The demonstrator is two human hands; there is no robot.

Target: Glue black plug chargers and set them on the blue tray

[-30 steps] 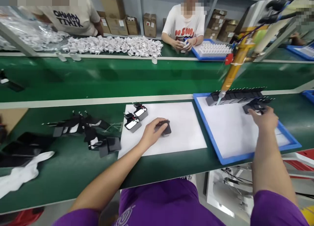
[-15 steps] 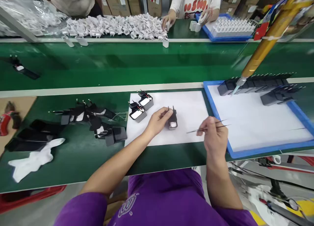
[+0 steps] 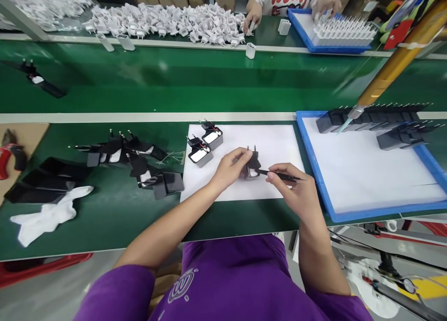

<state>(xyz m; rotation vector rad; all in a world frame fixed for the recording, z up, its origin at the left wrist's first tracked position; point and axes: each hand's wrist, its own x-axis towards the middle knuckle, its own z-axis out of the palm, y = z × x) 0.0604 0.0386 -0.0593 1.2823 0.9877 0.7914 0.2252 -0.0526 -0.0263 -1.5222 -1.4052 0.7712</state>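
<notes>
A black plug adapter (image 3: 253, 165) stands on the white sheet (image 3: 268, 139), its two prongs pointing away from me. My left hand (image 3: 230, 167) grips it from the left, the fingers closed on its side. In my right hand (image 3: 295, 188) is a pair of dark tweezers (image 3: 282, 176), pinched between thumb and fingers. The tweezer tips touch or lie right beside the adapter's lower right side; which of the two I cannot tell. Left of my left hand, two opened black adapters (image 3: 201, 153) with white insides and red wires sit on the sheet.
More black adapter parts (image 3: 118, 153) lie at left, near a white cloth (image 3: 49, 216) and red-handled pliers (image 3: 12, 156). A blue-rimmed tray (image 3: 319, 181) at right holds rows of black adapters, with a yellow hanging tool (image 3: 391, 65) above. A co-worker's hands handle white parts (image 3: 167, 23) across the belt.
My right hand has swung the tweezers left to the adapter and turned its grip. My left hand stays on the adapter. The whole view has shifted slightly.
</notes>
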